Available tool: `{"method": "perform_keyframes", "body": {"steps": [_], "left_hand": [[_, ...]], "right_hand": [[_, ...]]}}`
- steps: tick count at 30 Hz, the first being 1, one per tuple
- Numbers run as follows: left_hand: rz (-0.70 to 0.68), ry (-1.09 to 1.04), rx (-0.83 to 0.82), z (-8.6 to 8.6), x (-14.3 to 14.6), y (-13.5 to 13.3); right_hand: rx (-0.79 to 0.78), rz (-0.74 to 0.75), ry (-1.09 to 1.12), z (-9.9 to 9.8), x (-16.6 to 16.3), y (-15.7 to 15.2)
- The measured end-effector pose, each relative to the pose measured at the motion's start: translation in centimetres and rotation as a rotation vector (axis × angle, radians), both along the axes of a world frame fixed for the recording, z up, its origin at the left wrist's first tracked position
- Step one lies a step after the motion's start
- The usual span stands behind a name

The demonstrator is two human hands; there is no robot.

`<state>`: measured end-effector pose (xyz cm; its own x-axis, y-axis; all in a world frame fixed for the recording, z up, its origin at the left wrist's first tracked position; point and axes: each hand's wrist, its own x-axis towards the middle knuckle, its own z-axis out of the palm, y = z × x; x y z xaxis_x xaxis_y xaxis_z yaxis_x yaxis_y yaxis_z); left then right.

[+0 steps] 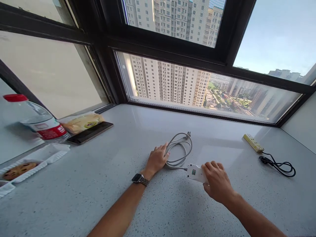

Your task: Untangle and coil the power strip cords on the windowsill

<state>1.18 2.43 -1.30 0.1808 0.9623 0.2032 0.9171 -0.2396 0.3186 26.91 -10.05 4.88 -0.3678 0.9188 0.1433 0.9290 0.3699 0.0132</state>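
Observation:
A white power strip lies on the speckled countertop, and my right hand is closed around its right end. Its grey cord runs from the left end into loose loops, with the plug at the far side. My left hand grips the left side of the looped cord, fingers curled over it; a watch is on that wrist. The fingertips of my left hand are partly hidden by the hand itself.
To the right lies a yellow power strip with a black cord. At left are a red-capped bottle, a snack packet, a dark phone and a white tray with cookies. Windows border the countertop.

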Motion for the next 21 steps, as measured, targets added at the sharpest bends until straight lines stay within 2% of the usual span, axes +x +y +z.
{"method": "perform_keyframes", "body": {"steps": [3, 6, 9, 12, 16, 18, 21], "left_hand": [[-0.016, 0.054, 0.042, -0.2, 0.4, -0.3], [-0.013, 0.08, 0.096, -0.3, 0.9, -0.6], [-0.075, 0.096, 0.1, 0.0, 1.3, -0.7], [-0.144, 0.196, 0.022, 0.9, 2.1, -0.4], [-0.096, 0.312, -0.065, 1.8, 3.7, 0.3], [-0.101, 0.309, -0.072, 1.8, 4.0, 0.5], [-0.185, 0.257, -0.075, 1.2, 3.2, 0.7]], "right_hand": [[0.088, 0.152, -0.008, 1.5, 1.0, 0.9], [0.1, 0.284, -0.054, 3.1, 1.1, 1.4], [0.109, 0.359, -0.116, 4.2, 0.6, 1.7], [0.105, 0.408, -0.17, 4.7, 0.2, 1.8], [0.09, 0.416, -0.18, 5.3, 0.0, 1.9], [0.089, 0.406, -0.17, 5.3, 0.0, 2.4], [0.081, 0.422, -0.146, 4.6, -0.2, 4.5]]}}
